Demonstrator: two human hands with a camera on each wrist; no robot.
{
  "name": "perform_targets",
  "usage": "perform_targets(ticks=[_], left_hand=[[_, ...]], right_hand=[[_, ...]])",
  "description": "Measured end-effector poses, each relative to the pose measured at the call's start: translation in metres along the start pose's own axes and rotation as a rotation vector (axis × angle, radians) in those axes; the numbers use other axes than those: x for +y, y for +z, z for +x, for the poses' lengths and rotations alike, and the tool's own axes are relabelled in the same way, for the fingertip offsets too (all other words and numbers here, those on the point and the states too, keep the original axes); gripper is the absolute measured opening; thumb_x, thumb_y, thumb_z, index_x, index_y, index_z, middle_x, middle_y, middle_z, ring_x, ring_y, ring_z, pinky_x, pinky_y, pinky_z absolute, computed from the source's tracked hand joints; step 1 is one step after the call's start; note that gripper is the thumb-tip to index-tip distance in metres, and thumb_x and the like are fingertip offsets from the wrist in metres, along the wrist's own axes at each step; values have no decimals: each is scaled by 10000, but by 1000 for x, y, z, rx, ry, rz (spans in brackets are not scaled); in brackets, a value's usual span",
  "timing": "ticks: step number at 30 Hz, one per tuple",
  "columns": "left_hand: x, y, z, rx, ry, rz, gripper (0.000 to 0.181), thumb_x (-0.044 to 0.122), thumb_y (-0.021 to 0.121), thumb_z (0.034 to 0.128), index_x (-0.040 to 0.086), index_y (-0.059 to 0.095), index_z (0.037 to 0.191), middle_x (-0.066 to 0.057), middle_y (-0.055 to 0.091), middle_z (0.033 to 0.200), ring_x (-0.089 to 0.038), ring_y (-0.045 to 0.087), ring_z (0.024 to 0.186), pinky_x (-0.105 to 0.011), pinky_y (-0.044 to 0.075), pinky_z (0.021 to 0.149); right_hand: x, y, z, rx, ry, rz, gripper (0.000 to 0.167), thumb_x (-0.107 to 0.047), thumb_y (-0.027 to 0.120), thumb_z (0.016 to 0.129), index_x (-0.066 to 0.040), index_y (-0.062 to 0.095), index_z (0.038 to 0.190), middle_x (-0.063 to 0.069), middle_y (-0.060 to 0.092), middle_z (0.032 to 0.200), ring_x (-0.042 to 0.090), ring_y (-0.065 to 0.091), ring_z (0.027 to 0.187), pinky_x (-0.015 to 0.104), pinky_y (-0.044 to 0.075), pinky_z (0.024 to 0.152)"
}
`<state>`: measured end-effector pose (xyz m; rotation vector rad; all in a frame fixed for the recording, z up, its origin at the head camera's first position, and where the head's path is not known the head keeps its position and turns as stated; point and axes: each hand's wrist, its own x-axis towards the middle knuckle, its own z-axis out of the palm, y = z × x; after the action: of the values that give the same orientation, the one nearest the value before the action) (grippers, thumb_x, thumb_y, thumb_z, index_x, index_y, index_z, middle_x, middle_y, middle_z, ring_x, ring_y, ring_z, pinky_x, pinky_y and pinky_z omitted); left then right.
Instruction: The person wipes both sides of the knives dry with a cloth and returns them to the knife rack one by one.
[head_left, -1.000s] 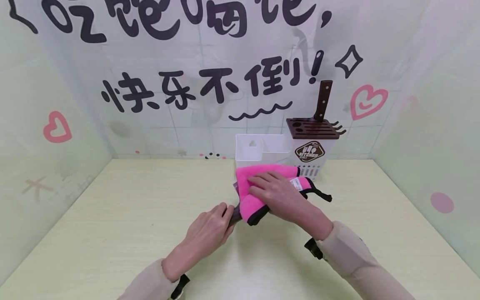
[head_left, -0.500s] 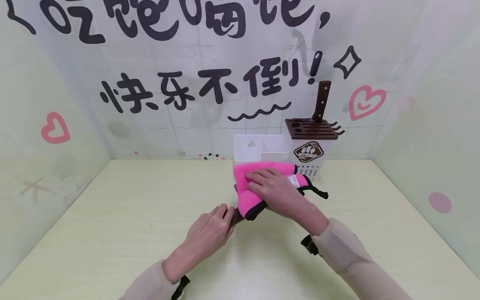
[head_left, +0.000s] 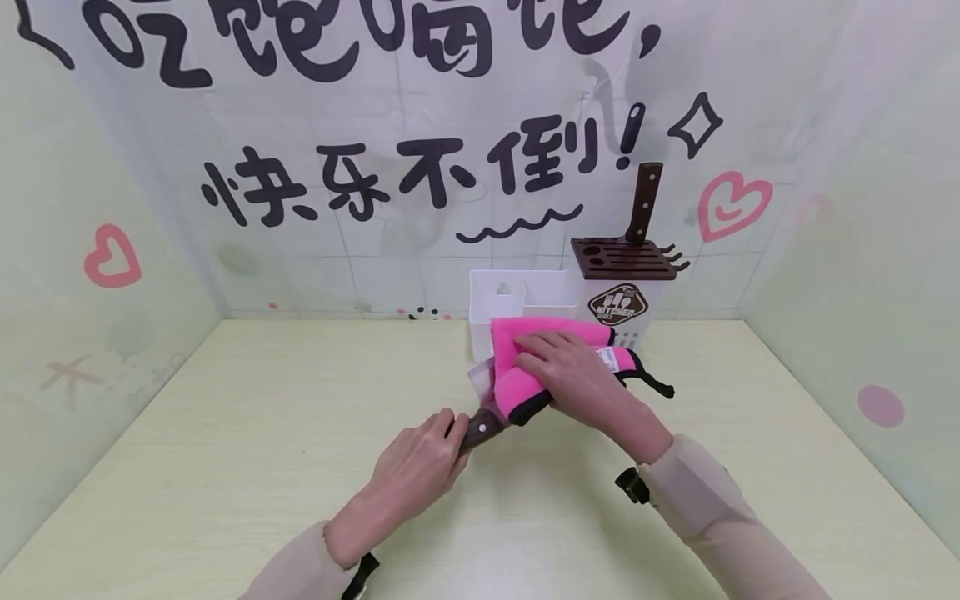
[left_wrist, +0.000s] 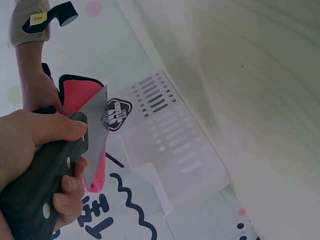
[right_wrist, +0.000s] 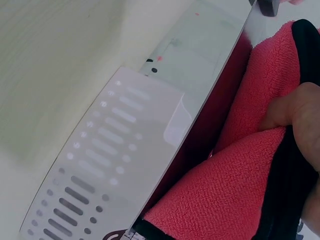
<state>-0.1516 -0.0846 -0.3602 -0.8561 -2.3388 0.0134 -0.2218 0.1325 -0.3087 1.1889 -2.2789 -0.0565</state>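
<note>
In the head view my left hand (head_left: 420,458) grips the dark riveted handle (head_left: 481,428) of a kitchen knife, clear in the left wrist view too. Its broad blade (left_wrist: 98,120) points away from me, held above the table. My right hand (head_left: 573,375) holds a folded pink towel (head_left: 517,379) with black edging against the blade, covering most of it in the head view. A strip of blade (head_left: 482,377) shows left of the towel. From the right wrist the thumb lies on the towel (right_wrist: 225,180), and the blade (right_wrist: 205,130) mirrors its pink.
Behind the towel stands a white slotted utensil rack (head_left: 495,300). Its brown slotted top (head_left: 626,258) holds another knife, whose brown handle (head_left: 646,202) stands up. The pale wooden table (head_left: 247,433) meets printed walls at the back and both sides.
My right hand and the towel have shifted slightly up and to the right, uncovering more of the blade and handle. The left hand stays in place around the handle.
</note>
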Motion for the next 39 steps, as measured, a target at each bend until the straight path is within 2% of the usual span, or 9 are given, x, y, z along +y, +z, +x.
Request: perform_targets(ticks=[8, 15, 21, 31, 39], left_hand=[[0, 0, -1, 24, 0, -2, 264, 173, 701, 709, 7, 543, 841, -50, 473, 676, -112, 462, 514, -202, 374, 368], [-1, -2, -2, 36, 7, 13, 276, 171, 708, 698, 4, 537, 835, -48, 466, 674, -118, 466, 517, -210, 382, 370], [-1, -3, -4, 38, 5, 9, 282, 166, 710, 694, 2, 532, 838, -49, 453, 674, -124, 472, 526, -217, 384, 372], [-1, -4, -4, 38, -8, -16, 305, 165, 723, 692, -15, 535, 851, -58, 478, 683, -118, 475, 525, -196, 387, 377], [-5, -4, -4, 85, -47, -32, 291, 136, 723, 687, -19, 536, 848, -59, 471, 672, -116, 438, 505, -193, 366, 368]], right_hand=[[14, 1, -9, -21, 68, 10, 507, -78, 822, 588, -48, 626, 1055, 134, 564, 1167, 292, 518, 1079, 416, 404, 926], [29, 4, -15, 15, 128, 37, 527, -102, 838, 565, -26, 624, 1040, 155, 570, 1148, 312, 518, 1075, 442, 413, 906], [38, 8, -20, 40, 175, 43, 536, -29, 830, 540, -16, 615, 1031, 159, 575, 1125, 328, 508, 1082, 457, 374, 941], [41, 9, -25, 110, 284, 28, 498, 3, 803, 559, 1, 598, 1013, 185, 581, 1100, 349, 537, 1019, 456, 420, 887], [41, 7, -30, 119, 334, 29, 488, 27, 788, 570, 9, 598, 1019, 185, 589, 1091, 358, 539, 1018, 474, 427, 869]])
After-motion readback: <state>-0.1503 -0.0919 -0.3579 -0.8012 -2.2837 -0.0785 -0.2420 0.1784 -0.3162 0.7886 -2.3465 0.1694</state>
